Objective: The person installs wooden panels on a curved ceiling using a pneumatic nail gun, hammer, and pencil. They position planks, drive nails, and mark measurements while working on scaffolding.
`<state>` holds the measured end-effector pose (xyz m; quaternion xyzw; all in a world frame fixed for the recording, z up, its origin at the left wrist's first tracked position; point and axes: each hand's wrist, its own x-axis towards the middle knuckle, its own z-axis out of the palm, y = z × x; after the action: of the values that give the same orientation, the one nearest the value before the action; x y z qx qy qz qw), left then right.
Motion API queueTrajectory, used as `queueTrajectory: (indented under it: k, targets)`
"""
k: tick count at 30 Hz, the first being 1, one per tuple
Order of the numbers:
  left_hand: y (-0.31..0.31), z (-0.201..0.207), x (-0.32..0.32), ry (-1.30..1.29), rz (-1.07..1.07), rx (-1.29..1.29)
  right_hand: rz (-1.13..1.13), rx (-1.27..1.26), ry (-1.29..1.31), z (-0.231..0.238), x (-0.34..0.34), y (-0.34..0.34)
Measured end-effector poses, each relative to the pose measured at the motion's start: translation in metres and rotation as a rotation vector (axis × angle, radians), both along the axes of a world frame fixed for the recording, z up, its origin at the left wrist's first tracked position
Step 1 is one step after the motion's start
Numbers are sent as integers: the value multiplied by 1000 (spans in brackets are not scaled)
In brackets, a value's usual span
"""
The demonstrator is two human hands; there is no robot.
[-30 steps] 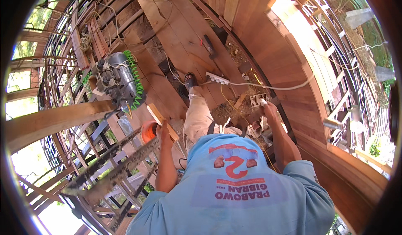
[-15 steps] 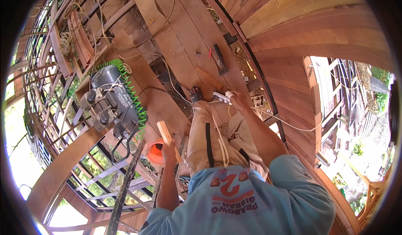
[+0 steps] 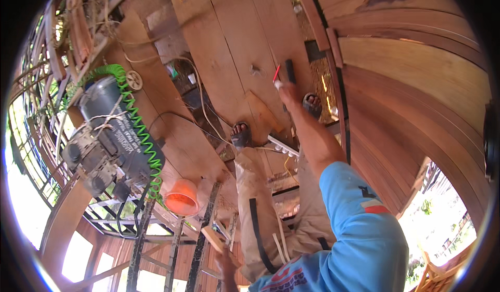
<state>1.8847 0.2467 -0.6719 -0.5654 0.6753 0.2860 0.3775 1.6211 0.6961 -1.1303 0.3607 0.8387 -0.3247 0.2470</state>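
My left hand [image 3: 226, 265] is closed round a short light wooden block [image 3: 212, 238] at the lower middle, beside my trouser leg. My right arm stretches forward over the plank floor, and my right hand [image 3: 288, 93], with white wrapping on one finger, is down at a hammer [image 3: 290, 71] and a slim red pencil [image 3: 276, 73]. The hammer's black handle shows past the hand; its head is covered. The pencil's lower end meets the wrapped finger, and whether the fingers grip either is unclear. A white power strip [image 3: 283, 145] lies between my legs, nearer than that hand.
An air compressor [image 3: 122, 120] with a green coiled hose [image 3: 136, 120] stands at the left. An orange bucket [image 3: 182, 197] is beside dark upright rails [image 3: 204, 229]. Cables cross the planks [image 3: 219, 47], which have open gaps between them. A curved wooden wall [image 3: 385, 115] rises at the right.
My right hand has let go of the power strip and reached forward to the hammer and pencil. The left hand keeps the wooden block. The view has shifted and my body leans right.
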Motion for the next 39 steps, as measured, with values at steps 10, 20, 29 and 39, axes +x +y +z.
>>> queueTrajectory:
  k: [10, 20, 29, 39]
  targets:
    - [72, -56, 38, -267, -423, 28, -315, -144, 59, -169, -42, -2]
    - [83, -65, -1, -195, -252, 10, -366, -65, -291, -172, -58, -18]
    - [63, -76, 6, -173, -263, 37, -459, 28, 136, -210, -16, -23]
    - [66, -84, 15, -151, -299, 23, -763, -57, -181, -177, -37, -22]
